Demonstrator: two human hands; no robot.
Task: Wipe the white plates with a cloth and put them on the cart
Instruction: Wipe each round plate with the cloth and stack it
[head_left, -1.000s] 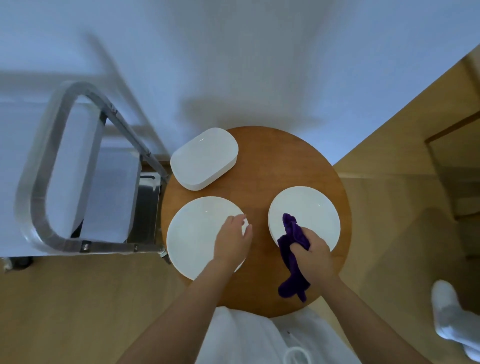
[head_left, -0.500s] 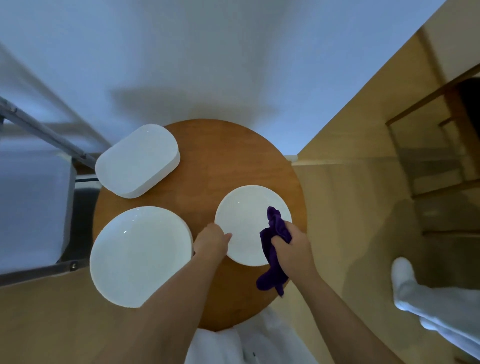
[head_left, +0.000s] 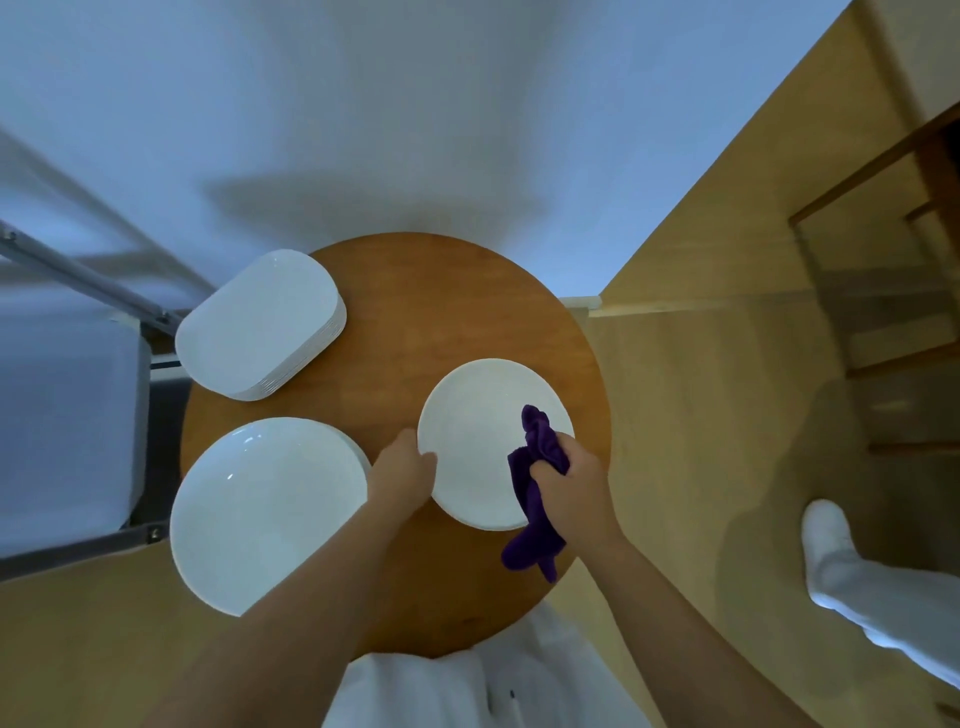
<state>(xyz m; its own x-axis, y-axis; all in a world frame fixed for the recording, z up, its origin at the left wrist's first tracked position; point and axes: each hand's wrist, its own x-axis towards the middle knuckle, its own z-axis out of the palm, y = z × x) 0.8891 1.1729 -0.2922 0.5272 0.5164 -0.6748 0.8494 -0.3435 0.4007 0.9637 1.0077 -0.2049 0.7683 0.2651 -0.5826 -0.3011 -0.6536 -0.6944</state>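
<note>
Left hand (head_left: 402, 475) grips small plate (head_left: 483, 431) rim; right hand (head_left: 569, 480) clutches cloth (head_left: 535, 499), hanging toward person.

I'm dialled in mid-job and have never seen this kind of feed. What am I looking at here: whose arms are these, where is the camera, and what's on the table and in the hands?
There is no machine here. A person wears a wide-angle camera on the head, looking down, so the two bare arms coming up from the bottom are their own.

They stand at a round wooden table. On it are three lots of white dishes: a stack of rounded-rectangle plates at the far left, a big round plate at the near left, which seems to top a stack, and a small round plate at the right.

The left hand grips the small plate's left edge. The right hand grips a purple cloth bunched on that plate's right side, its tail hanging toward the person.

The metal frame at the left is the cart. At far right, a white-clad leg and foot show.
</note>
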